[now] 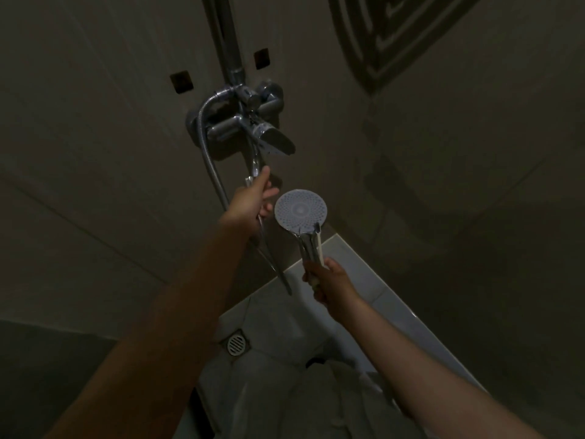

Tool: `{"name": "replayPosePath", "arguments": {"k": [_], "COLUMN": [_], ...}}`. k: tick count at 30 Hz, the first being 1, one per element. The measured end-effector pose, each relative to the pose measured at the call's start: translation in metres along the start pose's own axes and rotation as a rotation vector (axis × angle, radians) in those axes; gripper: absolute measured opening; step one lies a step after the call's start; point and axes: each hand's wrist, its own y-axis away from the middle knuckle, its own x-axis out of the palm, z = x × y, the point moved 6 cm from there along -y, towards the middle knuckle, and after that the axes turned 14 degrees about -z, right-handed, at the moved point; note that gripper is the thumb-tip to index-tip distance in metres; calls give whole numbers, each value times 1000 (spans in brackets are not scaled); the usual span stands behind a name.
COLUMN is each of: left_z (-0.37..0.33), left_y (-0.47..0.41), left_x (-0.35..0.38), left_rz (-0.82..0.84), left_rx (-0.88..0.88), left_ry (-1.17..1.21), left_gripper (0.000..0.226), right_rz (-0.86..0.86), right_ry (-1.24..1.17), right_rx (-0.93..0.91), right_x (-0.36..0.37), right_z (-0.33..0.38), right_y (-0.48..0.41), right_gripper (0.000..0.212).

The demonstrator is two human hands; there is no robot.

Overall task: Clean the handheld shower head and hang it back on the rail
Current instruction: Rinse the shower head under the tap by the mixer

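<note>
While L hand (253, 201) grips spout (279, 270), R hand (329, 280) holds shower head (300, 210) upright, handle down.

- Frame running very dim, walls sinking into murky grey-brown.
- Shower head (300, 208) face catching the brightest light, near centre.
- Chrome mixer (240, 122) glinting faintly at 12 o'clock.
- Wide-angle bending edges; corners going soft.

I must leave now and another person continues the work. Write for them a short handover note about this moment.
Left hand: grips a chrome tube below the mixer; hose or spout, too dark to tell.
Right hand: holds the shower head by its handle, together with a thin white stick, perhaps a brush; its face is toward the camera.
Done: the head is off the rail.
Left: cleanliness cannot be judged here; hang it back.
</note>
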Motion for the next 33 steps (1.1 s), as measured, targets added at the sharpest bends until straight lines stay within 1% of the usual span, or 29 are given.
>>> {"name": "replayPosePath", "arguments": {"k": [2,6,10,15,18,20,23,26,28,33], "left_z": [-19,-43,-50,-50,-50,-50,-51,-49,-48,-50], "left_y": [-6,-15,-16,-20,-20,-20,-19,-23,-25,-22], "left_x": [5,14,22,21,21,22,22,21,21,22], "left_rz": [-19,-50,-69,-90,-129,-140,-151,-145,-152,-156], "left_rx": [34,112,143,156,141,125,119,105,106,120], "left_ry": [12,39,24,39,55,70,84,102,98,70], "left_gripper": [56,61,63,52,53,52,52,58,61,61], "right_rz": [14,71,80,75,80,74,95,116,101,105], "right_ry": [8,-34,7,18,62,40,55,91,82,81], "right_rx": [24,86,61,15,2,22,29,-10,2,7], "right_x": [5,13,17,23,27,28,29,28,27,25], "right_z": [0,-2,2,4,4,4,2,2,3,3], "right_y": [-10,-24,-32,-43,-46,-48,-50,-49,-50,-51], "right_gripper": [13,22,29,33,26,21,19,28,34,41]}}
